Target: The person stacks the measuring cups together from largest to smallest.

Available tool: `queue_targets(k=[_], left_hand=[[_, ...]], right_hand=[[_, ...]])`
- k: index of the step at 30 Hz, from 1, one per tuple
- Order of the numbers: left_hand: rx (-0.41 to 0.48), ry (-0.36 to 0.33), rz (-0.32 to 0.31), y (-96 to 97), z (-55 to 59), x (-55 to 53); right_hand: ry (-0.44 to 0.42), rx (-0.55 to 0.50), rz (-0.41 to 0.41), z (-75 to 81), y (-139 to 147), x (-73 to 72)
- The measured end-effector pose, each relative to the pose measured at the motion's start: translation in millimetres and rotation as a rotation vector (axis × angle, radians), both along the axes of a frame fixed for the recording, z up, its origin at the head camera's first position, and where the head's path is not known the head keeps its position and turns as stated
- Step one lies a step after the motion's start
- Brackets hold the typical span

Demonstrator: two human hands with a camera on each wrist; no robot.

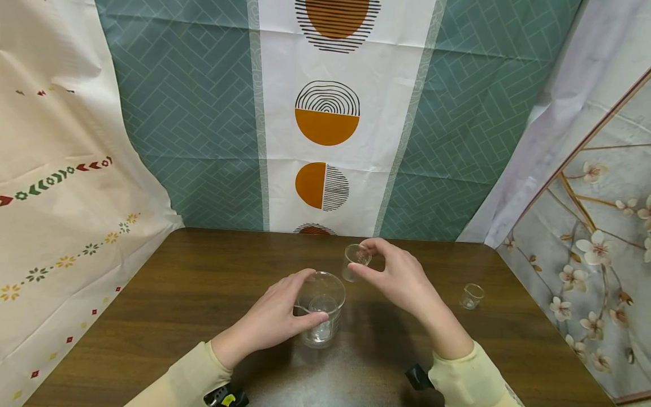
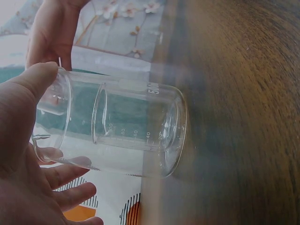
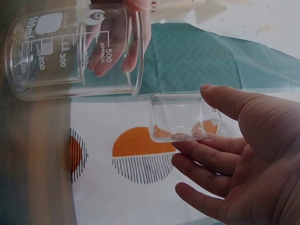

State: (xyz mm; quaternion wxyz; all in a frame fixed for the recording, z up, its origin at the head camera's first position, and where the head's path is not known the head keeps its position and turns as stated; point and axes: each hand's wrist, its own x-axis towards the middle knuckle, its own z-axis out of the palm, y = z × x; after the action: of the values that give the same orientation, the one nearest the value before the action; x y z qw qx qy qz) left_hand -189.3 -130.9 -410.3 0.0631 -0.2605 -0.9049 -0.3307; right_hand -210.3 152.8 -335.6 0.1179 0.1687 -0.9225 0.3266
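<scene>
A large clear glass beaker (image 1: pixel 333 289) stands upright on the table, marked 500 ml in the right wrist view. Nested inside it is a smaller graduated beaker (image 2: pixel 124 117). My left hand (image 1: pixel 274 311) grips the large beaker near its rim, thumb on one side and fingers on the other. Just beyond and to the right, my right hand (image 1: pixel 399 274) pinches a small glass beaker (image 3: pixel 178 117) by its upper part between thumb and fingers. That beaker is held upright, above the table and apart from the large one.
Another, still smaller beaker (image 1: pixel 471 298) stands on the right part of the brown wooden table (image 1: pixel 203 271). A patterned cloth (image 1: pixel 325 68) hangs behind the table's back edge. Flowered fabric (image 1: pixel 585 271) borders the right side, cream fabric (image 1: pixel 61 198) the left.
</scene>
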Motion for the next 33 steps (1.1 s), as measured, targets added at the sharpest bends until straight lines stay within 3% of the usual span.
queue_targets(k=[16, 33], left_hand=[[0.008, -0.006, 0.003, -0.4, -0.2, 0.9], [0.005, -0.008, 0.002, 0.4, -0.2, -0.1]], right_hand=[[0.002, -0.031, 0.055, 7.1, -6, 11.6], [0.020, -0.024, 0.116, 2.0, -18, 19.2]])
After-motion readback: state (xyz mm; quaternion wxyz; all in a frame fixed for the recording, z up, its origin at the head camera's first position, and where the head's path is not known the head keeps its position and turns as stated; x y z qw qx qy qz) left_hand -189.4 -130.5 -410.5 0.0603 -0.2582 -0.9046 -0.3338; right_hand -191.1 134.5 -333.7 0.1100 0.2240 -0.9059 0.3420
